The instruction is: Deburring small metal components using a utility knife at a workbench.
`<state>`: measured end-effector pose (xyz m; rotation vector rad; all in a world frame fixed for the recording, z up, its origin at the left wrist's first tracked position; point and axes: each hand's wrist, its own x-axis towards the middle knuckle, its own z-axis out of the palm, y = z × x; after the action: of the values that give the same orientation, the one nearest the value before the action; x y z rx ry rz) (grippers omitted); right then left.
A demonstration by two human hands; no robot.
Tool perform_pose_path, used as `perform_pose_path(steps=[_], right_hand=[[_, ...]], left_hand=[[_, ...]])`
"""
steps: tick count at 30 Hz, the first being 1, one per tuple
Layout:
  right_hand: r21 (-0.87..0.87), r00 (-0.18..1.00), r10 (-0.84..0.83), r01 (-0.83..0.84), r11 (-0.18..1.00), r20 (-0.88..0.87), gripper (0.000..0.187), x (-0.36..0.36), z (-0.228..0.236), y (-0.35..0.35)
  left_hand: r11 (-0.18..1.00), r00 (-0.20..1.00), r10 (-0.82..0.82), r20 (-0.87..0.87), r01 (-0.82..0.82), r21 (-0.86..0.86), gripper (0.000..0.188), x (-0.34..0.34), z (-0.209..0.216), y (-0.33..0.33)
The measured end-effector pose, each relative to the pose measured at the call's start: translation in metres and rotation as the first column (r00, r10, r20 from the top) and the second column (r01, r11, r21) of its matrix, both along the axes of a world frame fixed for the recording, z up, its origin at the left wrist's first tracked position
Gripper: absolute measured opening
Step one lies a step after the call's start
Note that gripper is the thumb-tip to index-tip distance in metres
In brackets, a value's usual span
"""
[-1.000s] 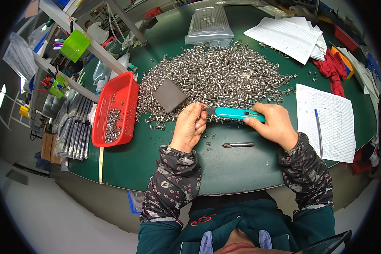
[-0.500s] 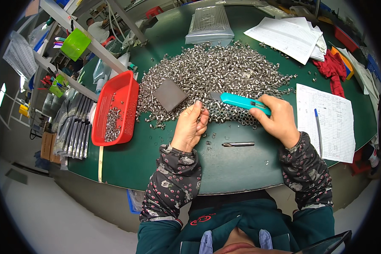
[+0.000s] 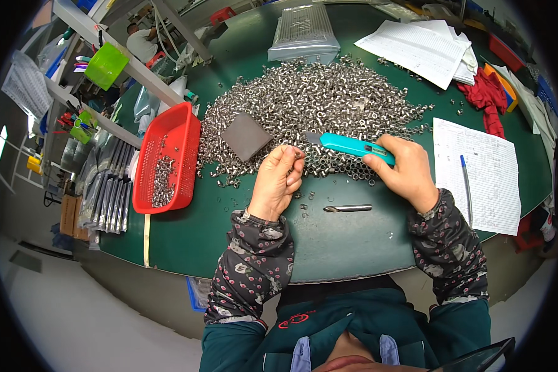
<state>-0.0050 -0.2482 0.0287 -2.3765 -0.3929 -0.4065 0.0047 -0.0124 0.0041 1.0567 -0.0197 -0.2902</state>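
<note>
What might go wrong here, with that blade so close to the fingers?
The teal utility knife in the right hand points its blade at the left hand, which pinches a tiny metal part; a slip might cut the fingers. The part could also drop into the pile of metal parts.

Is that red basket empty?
No, the red basket holds a small heap of metal parts on its floor.
</note>
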Motion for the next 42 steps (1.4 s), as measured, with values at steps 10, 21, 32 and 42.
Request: perform_pose_path(steps=[10, 21, 32, 42], right_hand=[[0.17, 0.987, -0.071, 0.047, 0.984, 0.141, 0.031, 0.005, 0.0, -0.006], [0.208, 0.985, -0.072, 0.039, 0.977, 0.156, 0.032, 0.001, 0.001, -0.007], [0.213, 0.981, -0.062, 0.022, 0.977, 0.182, 0.033, 0.002, 0.0, -0.007], [0.269, 0.999, 0.003, 0.007, 0.963, -0.038, 0.039, 0.007, -0.007, -0.003]], left_hand=[[0.998, 0.998, -0.063, 0.0, 0.063, 0.009, 0.011, -0.005, 0.007, -0.021], [0.136, 0.794, -0.466, 0.389, -0.37, 0.919, 0.014, -0.02, 0.011, -0.074], [0.266, 0.871, -0.399, 0.286, -0.189, 0.945, 0.013, -0.015, 0.011, -0.072], [0.638, 0.96, -0.217, 0.177, 0.002, 0.77, 0.009, -0.013, 0.011, -0.053]])
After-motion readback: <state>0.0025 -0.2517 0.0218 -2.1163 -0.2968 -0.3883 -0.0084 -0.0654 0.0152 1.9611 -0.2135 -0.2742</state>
